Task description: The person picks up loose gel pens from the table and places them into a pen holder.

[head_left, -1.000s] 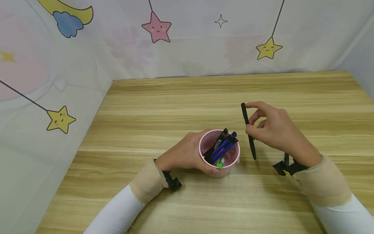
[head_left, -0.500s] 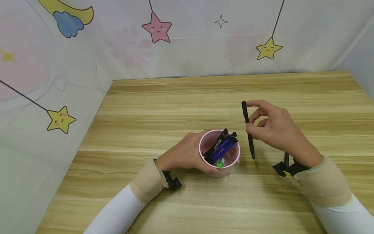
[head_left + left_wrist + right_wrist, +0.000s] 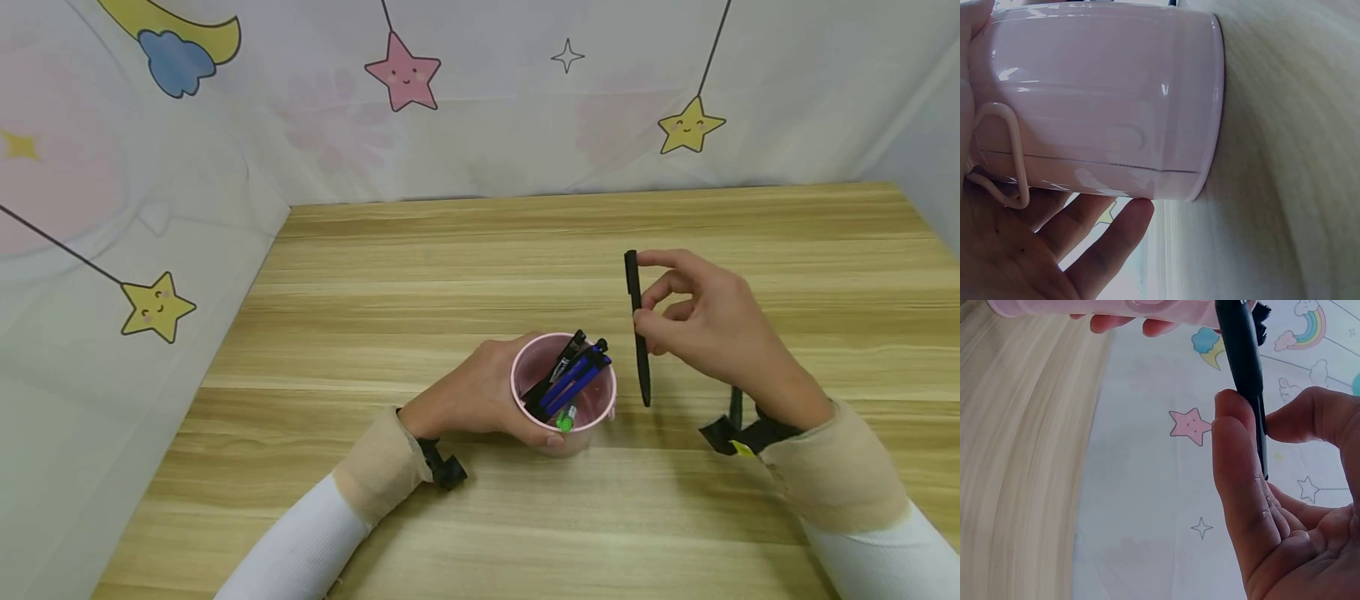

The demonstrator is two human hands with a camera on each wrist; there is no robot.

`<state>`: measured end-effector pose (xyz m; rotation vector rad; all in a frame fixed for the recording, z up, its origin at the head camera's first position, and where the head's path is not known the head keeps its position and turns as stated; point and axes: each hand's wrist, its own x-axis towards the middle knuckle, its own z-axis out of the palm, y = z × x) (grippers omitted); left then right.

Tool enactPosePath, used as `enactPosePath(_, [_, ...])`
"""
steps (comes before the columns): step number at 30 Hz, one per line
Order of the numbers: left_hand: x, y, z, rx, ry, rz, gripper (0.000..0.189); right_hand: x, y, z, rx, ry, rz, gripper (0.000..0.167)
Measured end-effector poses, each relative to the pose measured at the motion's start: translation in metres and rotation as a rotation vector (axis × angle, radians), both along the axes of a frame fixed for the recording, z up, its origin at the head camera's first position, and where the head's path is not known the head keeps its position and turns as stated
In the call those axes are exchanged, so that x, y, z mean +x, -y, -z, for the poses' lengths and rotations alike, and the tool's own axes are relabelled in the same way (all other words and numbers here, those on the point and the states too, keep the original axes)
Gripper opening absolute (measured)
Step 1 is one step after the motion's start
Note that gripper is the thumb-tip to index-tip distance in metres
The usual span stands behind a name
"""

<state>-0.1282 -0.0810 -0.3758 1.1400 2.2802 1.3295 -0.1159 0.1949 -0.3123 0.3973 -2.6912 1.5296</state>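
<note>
My left hand [image 3: 480,392] is wrapped round a pink cup [image 3: 577,445], fingers at the far side and thumb at the near side. In the left wrist view the cup's base meets the tabletop, and a small wire-like handle [image 3: 1021,156] shows near the palm. Several pens lean inside, among them blue pens [image 3: 573,385], a black pen [image 3: 557,373] and one with a green end [image 3: 566,419]. To the right of the cup, my right hand [image 3: 708,325] pinches a black pen [image 3: 642,375] between thumb and fingers, nearly upright, with the index fingertip at its top end.
A wood-grain table [image 3: 420,275] extends around both hands. White cloth [image 3: 487,142] printed with stars and a moon hangs behind it and along the left side. Each wrist wears a black camera mount [image 3: 446,471] over a beige band.
My right hand has risen slightly and moved a little to the right. The black pen in it has tipped closer to upright. My left hand and the cup have stayed put.
</note>
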Motion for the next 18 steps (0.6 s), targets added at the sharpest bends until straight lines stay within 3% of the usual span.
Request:
enactPosePath(9, [-0.0006,-0.0009,-0.0001,0.006,0.007,0.003,0.094,0.0018,0.0007,-0.0041,-0.067,0.029,0.019,0.058])
enactPosePath(18, [-0.0006,-0.0003,0.0004,0.007,-0.003,-0.001,0.093,0.0004,-0.001,-0.0031,-0.159,-0.012,-0.012,0.058])
